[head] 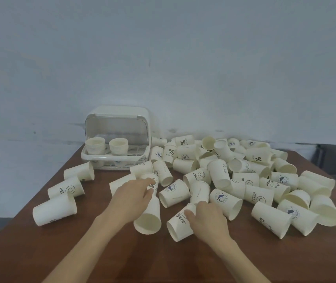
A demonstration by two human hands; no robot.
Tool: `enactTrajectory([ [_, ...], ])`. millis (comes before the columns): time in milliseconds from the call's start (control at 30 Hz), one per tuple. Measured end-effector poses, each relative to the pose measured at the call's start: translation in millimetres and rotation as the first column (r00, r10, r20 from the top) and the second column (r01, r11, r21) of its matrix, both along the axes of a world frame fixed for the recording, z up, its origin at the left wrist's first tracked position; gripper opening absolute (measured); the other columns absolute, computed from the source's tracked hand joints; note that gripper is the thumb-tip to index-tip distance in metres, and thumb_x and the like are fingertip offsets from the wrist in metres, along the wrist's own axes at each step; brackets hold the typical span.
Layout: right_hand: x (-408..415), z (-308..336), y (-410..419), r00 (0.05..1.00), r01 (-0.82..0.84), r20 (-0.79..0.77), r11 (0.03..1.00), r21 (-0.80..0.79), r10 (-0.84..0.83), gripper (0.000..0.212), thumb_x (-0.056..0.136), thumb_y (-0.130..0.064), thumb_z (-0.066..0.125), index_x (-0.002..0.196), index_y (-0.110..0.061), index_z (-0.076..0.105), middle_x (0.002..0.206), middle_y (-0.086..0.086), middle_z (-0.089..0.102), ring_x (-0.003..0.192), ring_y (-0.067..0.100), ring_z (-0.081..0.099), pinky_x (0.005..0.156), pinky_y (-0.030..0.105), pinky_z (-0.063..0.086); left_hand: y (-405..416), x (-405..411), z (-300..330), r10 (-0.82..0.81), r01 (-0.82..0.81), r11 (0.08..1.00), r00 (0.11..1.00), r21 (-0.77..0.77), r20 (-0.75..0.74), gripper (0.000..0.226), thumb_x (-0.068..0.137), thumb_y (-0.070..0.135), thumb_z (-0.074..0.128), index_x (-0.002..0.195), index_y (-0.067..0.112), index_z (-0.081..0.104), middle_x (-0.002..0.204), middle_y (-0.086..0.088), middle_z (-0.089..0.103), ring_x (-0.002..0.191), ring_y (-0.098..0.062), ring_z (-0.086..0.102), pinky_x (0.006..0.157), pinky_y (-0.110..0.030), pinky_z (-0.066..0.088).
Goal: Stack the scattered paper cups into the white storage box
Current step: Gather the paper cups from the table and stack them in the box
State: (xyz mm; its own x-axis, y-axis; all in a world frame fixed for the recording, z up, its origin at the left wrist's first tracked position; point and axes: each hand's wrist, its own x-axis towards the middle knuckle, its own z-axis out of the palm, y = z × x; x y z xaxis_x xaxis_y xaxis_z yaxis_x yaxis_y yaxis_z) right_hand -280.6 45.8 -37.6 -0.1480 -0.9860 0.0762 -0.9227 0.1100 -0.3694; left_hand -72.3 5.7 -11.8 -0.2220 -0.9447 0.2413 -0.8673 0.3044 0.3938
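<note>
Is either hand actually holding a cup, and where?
Left hand grips a HELLO cup by its side; right hand grips a Bear cup near its base.

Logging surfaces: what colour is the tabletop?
Reddish-brown wood grain on the tabletop, clearest in the head view's foreground.
</note>
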Motion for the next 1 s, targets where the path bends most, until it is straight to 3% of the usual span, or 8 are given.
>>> enactTrajectory([
  [167,-8,0,-5,0.998,-0.008,0.069,0.998,0.055,0.005,0.029,0.089,-0.045,0.049,0.076,-0.019,0.046,0.083,-0.001,0.054,0.082,0.021,0.054,0.061,0.03,0.039,-1,-1,-1,-0.004,0.004,1.0,1.0,0.011,0.002,0.032,0.099,0.033,0.041,0.128,0.033,0.054,0.102,0.006,0.065,0.101,-0.018,0.058,0.085,-0.039,0.047],
  [367,-15,10,-16,0.994,-0.015,0.107,0.999,0.046,0.01,0.036,0.088,-0.037,0.05,0.061,-0.017,0.038,0.064,-0.003,0.045,0.061,0.014,0.046,0.045,0.024,0.024,-6,-5,1,-0.015,0.015,1.0,1.0,0.001,-0.001,0.03,0.098,0.032,0.041,0.124,0.033,0.056,0.103,0.009,0.066,0.101,-0.017,0.058,0.085,-0.038,0.047],
  [633,-21,35,-24,0.99,-0.015,0.138,1.0,-0.013,0.017,0.035,0.082,-0.036,0.053,0.057,-0.016,0.038,0.059,0.0,0.043,0.062,0.023,0.046,0.047,0.029,0.026,-19,-17,8,-0.044,0.044,0.999,0.999,0.01,0.003,0.031,0.098,0.032,0.042,0.125,0.032,0.056,0.103,0.009,0.066,0.098,-0.016,0.059,0.085,-0.038,0.049],
  [767,-28,51,-27,0.989,0.034,0.147,0.998,-0.057,-0.025,0.029,0.083,-0.033,0.053,0.063,-0.012,0.048,0.066,0.002,0.05,0.065,0.023,0.049,0.047,0.027,0.03,-28,-27,12,-0.06,0.061,0.998,0.998,-0.008,0.023,0.032,0.098,0.033,0.04,0.127,0.032,0.055,0.102,0.008,0.066,0.097,-0.015,0.059,0.082,-0.035,0.049],
  [900,-38,64,-29,0.988,0.047,0.148,0.995,-0.091,-0.033,0.029,0.082,-0.031,0.053,0.07,-0.004,0.057,0.071,0.008,0.062,0.07,0.025,0.058,0.059,0.034,0.046,-35,-41,18,-0.093,0.094,0.995,0.994,-0.016,0.05,0.031,0.099,0.035,0.039,0.125,0.031,0.055,0.109,0.006,0.066,0.104,-0.016,0.058,0.083,-0.033,0.046],
  [1000,-49,68,-34,0.985,0.066,0.168,0.993,-0.101,-0.048,0.027,0.08,-0.03,0.053,0.061,-0.011,0.049,0.065,0.006,0.06,0.065,0.024,0.056,0.057,0.033,0.043,-44,-53,19,-0.103,0.105,0.994,0.992,-0.027,0.077,0.029,0.098,0.033,0.039,0.121,0.031,0.056,0.105,0.007,0.066,0.103,-0.017,0.059,0.082,-0.033,0.047],
])
